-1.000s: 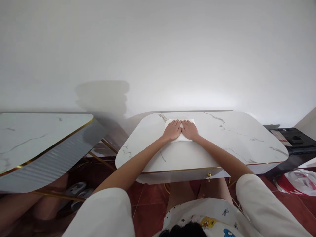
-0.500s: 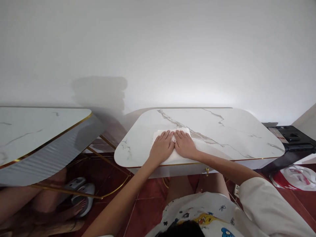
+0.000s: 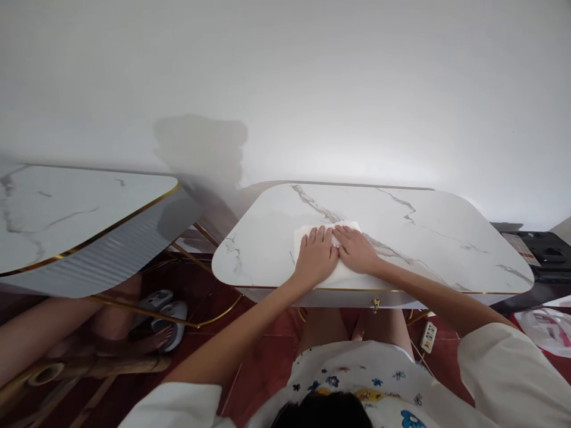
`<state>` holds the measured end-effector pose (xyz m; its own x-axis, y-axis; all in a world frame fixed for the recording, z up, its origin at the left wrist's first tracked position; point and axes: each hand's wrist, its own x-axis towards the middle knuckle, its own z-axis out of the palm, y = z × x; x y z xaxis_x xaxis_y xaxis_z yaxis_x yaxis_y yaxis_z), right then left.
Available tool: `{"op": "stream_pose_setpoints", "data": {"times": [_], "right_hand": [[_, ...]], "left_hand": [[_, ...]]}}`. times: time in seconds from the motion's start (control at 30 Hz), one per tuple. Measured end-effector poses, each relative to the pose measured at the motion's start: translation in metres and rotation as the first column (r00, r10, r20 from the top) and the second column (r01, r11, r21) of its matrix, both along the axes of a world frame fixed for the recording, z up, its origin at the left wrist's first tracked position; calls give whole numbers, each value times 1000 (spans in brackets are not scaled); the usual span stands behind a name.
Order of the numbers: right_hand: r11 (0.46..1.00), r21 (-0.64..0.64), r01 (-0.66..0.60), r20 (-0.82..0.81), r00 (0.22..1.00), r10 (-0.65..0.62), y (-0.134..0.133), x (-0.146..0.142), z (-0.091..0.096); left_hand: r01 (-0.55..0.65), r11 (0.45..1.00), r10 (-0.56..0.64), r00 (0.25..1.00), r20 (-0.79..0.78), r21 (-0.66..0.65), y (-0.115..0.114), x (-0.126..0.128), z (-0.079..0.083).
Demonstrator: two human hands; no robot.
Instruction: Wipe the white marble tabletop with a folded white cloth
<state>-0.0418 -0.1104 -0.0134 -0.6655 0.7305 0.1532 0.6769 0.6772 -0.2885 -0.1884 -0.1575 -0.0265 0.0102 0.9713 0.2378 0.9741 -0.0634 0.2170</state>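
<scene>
A white cloth or paper wipe (image 3: 342,272) lies flat on the marble-patterned tabletop (image 3: 446,238), close to its front edge. My left hand (image 3: 317,254) rests palm down on the wipe, fingers stretched forward and slightly apart. Beside it, my right hand (image 3: 355,247) also lies flat on the wipe, angled inward, with the two thumbs meeting or nearly so. Both palms cover much of the wipe, so its middle is hidden. A small gold knob (image 3: 376,305) shows on the table's front below my hands.
At the left stands a second marble-topped table (image 3: 80,214) with gold trim. Under it are a person's legs, grey slippers (image 3: 173,321) and a bamboo frame (image 3: 107,365). On the right are a black appliance (image 3: 546,249), a power strip (image 3: 428,337) and a plastic bag (image 3: 546,330).
Both hands and the wipe have slid a little to the right along the tabletop. My viewpoint has shifted slightly, showing more of the left table and the power strip.
</scene>
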Motion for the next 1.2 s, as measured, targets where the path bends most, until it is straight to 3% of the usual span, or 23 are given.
{"op": "stream_pose_setpoints", "data": {"times": [0.23, 0.63, 1.0, 1.2], "right_hand": [[997, 77, 0, -12, 1000, 1, 66, -3, -2], [997, 66, 50, 25, 998, -51, 178, -35, 7], [999, -2, 36, -33, 999, -36, 235, -35, 4], [984, 7, 179, -51, 983, -179, 249, -29, 1]], "left_hand": [[41, 999, -41, 999, 3, 17, 63, 0, 11], [31, 998, -35, 996, 78, 48, 179, -26, 14], [-68, 995, 68, 998, 9, 67, 224, -17, 12], [56, 997, -55, 998, -17, 53, 253, -16, 18]]}}
